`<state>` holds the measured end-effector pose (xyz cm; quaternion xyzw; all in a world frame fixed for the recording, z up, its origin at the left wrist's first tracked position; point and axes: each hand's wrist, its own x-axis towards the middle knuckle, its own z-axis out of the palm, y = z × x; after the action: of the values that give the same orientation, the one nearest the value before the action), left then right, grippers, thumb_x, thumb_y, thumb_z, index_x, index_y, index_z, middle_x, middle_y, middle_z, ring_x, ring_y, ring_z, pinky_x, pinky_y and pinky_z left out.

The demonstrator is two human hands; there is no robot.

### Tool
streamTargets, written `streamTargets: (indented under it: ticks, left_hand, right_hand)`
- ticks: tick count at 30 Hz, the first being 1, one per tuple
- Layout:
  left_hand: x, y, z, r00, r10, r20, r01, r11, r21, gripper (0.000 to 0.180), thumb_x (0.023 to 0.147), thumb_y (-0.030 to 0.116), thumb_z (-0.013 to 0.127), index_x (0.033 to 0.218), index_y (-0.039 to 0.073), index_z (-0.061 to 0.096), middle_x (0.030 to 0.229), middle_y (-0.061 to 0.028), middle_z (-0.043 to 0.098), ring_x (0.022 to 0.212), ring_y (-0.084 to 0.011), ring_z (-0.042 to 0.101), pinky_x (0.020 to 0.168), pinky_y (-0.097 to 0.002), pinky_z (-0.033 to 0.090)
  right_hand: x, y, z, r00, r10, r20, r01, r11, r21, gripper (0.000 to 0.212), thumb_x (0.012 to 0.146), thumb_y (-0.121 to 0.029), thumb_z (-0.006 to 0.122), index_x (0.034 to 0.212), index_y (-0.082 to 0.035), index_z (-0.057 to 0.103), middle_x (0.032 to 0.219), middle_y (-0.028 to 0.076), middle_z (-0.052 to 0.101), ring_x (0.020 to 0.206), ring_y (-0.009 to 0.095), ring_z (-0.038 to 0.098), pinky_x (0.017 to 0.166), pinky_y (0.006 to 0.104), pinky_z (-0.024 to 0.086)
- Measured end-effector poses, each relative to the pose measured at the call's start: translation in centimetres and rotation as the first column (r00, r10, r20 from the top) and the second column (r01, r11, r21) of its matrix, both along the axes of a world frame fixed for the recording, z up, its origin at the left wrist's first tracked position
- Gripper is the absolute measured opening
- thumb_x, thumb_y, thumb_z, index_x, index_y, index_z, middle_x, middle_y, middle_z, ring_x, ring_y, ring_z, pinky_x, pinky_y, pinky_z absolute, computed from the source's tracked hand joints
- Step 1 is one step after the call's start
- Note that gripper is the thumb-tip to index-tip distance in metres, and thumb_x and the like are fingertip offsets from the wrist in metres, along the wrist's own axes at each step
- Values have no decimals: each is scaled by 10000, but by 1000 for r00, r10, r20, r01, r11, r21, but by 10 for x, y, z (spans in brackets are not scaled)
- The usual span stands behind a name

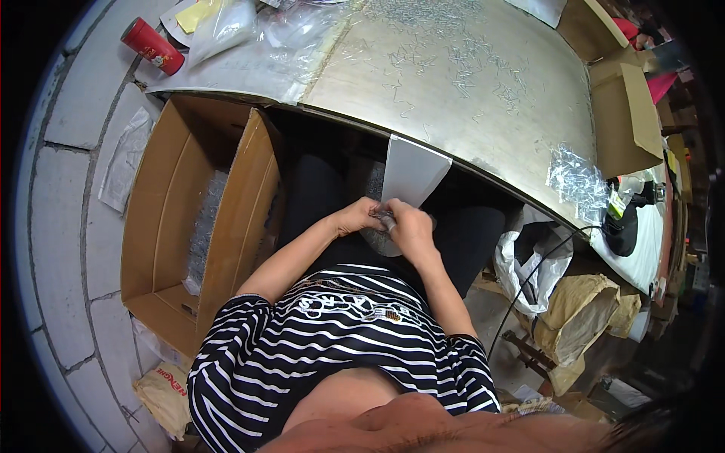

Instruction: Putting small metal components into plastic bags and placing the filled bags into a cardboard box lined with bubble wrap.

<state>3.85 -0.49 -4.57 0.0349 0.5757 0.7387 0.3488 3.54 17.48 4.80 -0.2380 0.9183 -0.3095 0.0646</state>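
Note:
My left hand (357,217) and my right hand (409,229) meet over my lap, fingers closed. Between them they pinch a small crumpled, greyish, shiny piece (387,221) that looks like clear plastic. What lies inside it, if anything, I cannot make out. Just beyond my hands a white flat panel (414,172) leans up against the table edge. To its left, below the tabletop, there is a grey speckled mass (373,180), partly hidden in shadow.
Loose thin metal pins cover parts of the metal tabletop (362,83); small filled clear packets (578,181) lie at its right. An open cardboard box (168,249) with clear packets stands left. A red can (153,47), plastic bags (283,34), a white sack (532,257) and a black cable (521,291) surround me.

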Motion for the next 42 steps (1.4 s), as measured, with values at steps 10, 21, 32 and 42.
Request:
streamTargets:
  ticks: [10,21,32,42]
  left_hand:
    - [-3,-7,7,997,-75,27,71,988,134,211,845,34,670,1040,-28,618,1068,-99,682,972,-171,662,933,-299,506]
    - [-8,-13,-14,962,-129,240,-27,831,556,437,929,288,623,1219,-37,583,1171,-112,646,1147,-217,592,1029,-386,445]
    - [-12,-3,-8,978,-134,158,61,916,397,612,749,62,773,1302,-37,530,1265,-77,605,1133,-153,586,1017,-274,430]
    - [-20,0,-6,970,-190,154,141,948,286,594,734,-44,750,1289,-46,537,1297,-111,595,1183,-172,572,1008,-290,455]
  right_hand:
    - [-47,17,51,977,-140,162,158,982,-103,133,799,-32,651,927,-14,685,847,196,684,789,357,682,702,396,526]
    - [-56,16,64,993,-117,-17,113,980,-162,140,810,-21,664,948,-6,684,862,172,684,796,337,673,705,363,511]
    - [-75,22,75,983,-175,48,179,895,-408,100,851,1,685,950,9,677,744,40,653,677,86,576,617,248,469]
    - [-135,29,119,922,-373,-100,281,825,-490,180,882,-36,654,1055,8,674,894,91,710,756,149,650,700,275,510]
